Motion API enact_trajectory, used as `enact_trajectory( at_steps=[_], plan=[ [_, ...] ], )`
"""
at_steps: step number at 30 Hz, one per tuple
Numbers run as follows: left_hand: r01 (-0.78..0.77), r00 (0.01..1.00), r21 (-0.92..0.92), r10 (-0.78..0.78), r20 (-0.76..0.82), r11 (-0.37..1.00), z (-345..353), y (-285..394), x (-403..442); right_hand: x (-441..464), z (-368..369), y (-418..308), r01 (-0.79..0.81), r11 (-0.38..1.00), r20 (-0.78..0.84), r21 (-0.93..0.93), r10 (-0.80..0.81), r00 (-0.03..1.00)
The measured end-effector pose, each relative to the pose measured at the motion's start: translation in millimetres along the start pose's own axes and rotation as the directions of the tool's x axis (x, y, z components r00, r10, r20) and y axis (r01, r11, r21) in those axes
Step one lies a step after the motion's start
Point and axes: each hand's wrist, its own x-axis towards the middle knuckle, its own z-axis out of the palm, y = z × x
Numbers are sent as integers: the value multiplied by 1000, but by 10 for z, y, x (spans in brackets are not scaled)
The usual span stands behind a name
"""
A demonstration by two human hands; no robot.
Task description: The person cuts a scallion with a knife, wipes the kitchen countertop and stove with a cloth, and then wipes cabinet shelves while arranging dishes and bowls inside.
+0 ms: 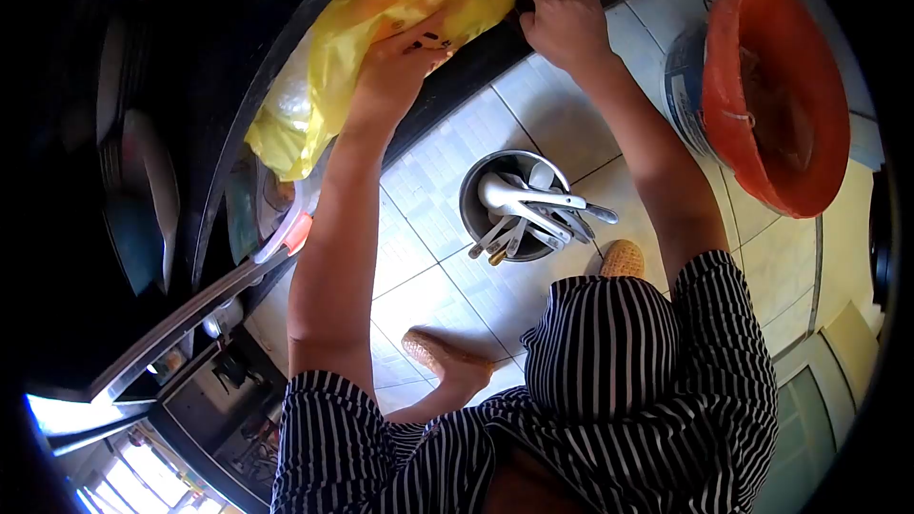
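Note:
A yellow plastic bag (324, 86), its contents hard to make out, sits in the dark cabinet at the upper left. My left hand (395, 67) grips its side, the fingers partly lost in the folds. Just right of the bag, my right hand (566, 24) is curled closed at the dark shelf edge (495, 62); anything within its fingers is hidden. On the floor below and between my arms stands a round metal pot (466, 205). It holds several utensils, among them a white ladle (500, 195) and spoons with pale handles.
An orange-red basin (724, 86) leans on a dark blue bucket (684, 86) at the right. A clear container with an orange clip (298, 233) sits on the left shelf. My feet in woven tan shoes (624, 259) rest on pale floor tiles (428, 167).

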Motion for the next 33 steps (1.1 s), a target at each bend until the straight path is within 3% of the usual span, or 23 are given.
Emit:
enact_trajectory(
  at_steps=[2,5,6,7,9,11,12,13,14,15,17,18,19,21,22,25,27,29,31,33],
  plan=[
    [-31,998,2,31,49,1000,-61,-74,48,-23,-114,-220,20,1000,55,8,-21,998],
    [-61,998,79,60,5,995,-20,-236,107,-94,-140,-550,41,969,68,245,-60,996],
    [-119,993,21,118,14,993,6,-364,164,-108,-184,-663,58,965,151,256,-99,984],
    [-120,993,11,120,-8,993,55,-399,146,-152,-143,-754,103,933,129,344,-155,979],
    [-108,991,78,113,-69,991,146,-399,81,-253,-25,-877,187,917,139,352,-249,958],
    [-299,950,336,311,20,893,162,-361,-343,-255,-28,-748,234,893,186,385,-323,928],
    [-388,913,316,407,6,866,188,-280,-647,-247,-79,-705,217,903,259,371,-325,909],
    [-384,923,388,357,142,838,115,-236,-987,-240,-131,-672,198,916,334,349,-319,887],
    [-443,891,346,363,274,827,73,-349,-1316,-218,-161,-658,239,930,374,278,-335,865],
    [-226,829,410,-46,557,883,-83,-108,-1615,-205,-191,-665,279,938,416,205,-342,843],
    [-295,664,446,-155,731,845,-298,-822,-2474,-174,-224,-737,310,938,490,153,-345,801],
    [-102,598,450,-307,741,887,-512,-1032,-2916,-161,-241,-797,315,944,561,100,-315,766],
    [-88,529,575,-451,719,813,-697,-1227,-3320,-134,-263,-869,340,936,563,93,-331,757],
    [-6,374,778,-720,585,628,-989,-1239,-3860,-61,-308,-1003,415,910,713,-16,-281,642],
    [-8,363,793,-736,571,610,-1100,-1278,-4061,-43,-304,-1072,390,921,721,-12,-263,642],
    [182,509,706,-680,528,685,-1222,-1463,-4225,-41,-296,-1298,391,917,776,-76,-191,600],
    [281,744,491,-510,431,824,-1089,-1592,-4073,-74,-382,-1544,435,892,789,-122,-179,588],
    [356,900,105,-371,229,929,-991,-1588,-3927,-185,-534,-1880,340,930,815,-142,-85,573],
    [301,952,-144,-287,110,943,-910,-1637,-3790,-466,-322,-2069,403,914,752,-40,-238,615],
    [293,954,-131,-281,101,947,-870,-1747,-3777,-736,-190,-2515,482,870,672,108,-421,609]
  ],
)
